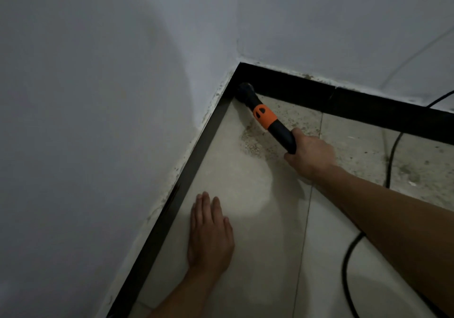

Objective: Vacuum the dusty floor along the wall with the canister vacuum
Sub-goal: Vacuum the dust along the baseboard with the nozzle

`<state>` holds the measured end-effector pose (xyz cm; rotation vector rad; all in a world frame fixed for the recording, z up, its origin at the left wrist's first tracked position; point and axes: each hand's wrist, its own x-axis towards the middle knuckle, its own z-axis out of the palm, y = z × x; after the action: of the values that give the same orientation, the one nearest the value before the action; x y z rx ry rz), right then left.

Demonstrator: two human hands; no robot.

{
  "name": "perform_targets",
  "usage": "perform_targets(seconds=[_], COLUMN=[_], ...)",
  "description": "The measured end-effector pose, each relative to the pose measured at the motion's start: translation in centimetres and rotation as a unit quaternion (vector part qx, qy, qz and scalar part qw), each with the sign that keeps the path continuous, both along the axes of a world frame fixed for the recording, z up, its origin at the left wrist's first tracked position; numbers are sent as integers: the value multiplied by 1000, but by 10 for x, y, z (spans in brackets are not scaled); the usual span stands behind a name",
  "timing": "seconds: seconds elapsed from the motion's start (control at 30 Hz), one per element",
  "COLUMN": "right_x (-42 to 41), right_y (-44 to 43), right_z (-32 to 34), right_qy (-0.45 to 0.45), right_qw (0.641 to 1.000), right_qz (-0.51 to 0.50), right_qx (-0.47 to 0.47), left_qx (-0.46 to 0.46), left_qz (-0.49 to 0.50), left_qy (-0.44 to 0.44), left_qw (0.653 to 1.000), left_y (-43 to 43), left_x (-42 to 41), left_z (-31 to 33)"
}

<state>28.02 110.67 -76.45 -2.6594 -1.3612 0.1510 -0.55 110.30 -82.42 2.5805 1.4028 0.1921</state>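
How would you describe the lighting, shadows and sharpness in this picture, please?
Head view: dim overall, with a brighter pool of light on the floor between the left hand and the right hand; head view: a broad soft shadow darkens the wall; head view: the vacuum nozzle is clear, the cord at lower right slightly blurred.

No legible text, label, brand, number or sign in the head view. The orange collar [265, 117] on the vacuum wand [282, 135] carries 2 dark oval marks: shapes only, too small and dim to read as characters.
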Motion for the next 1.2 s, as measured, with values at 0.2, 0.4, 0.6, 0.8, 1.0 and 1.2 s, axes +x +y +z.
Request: perform_targets(seconds=[0.2,0.4,0.6,0.8,1.0,1.2], right_x=[-20,-75,-87,-33,-23,-16], right_y=[-9,-72,-88,-15,-3,-61], right_z=[9,12,10,19,23,23], right_qy=[53,109,133,76,35,39], right_qw=[999,993,991,997,999,994], right_qz=[0,34,35,-3,-34,-100], right_qx=[12,5,4,27,-3,-21], left_qx=[1,15,7,12,1,6], left_qz=[1,5,7,7,6,9], left_qy=[-6,-31,-16,-24,-10,-35], left_qw=[1000,999,1000,1000,1000,999], left_y=[0,-3,-5,-2,-1,-2], left_x=[0,-1,0,0,-1,0], left_z=[4,5,7,3,4,8])
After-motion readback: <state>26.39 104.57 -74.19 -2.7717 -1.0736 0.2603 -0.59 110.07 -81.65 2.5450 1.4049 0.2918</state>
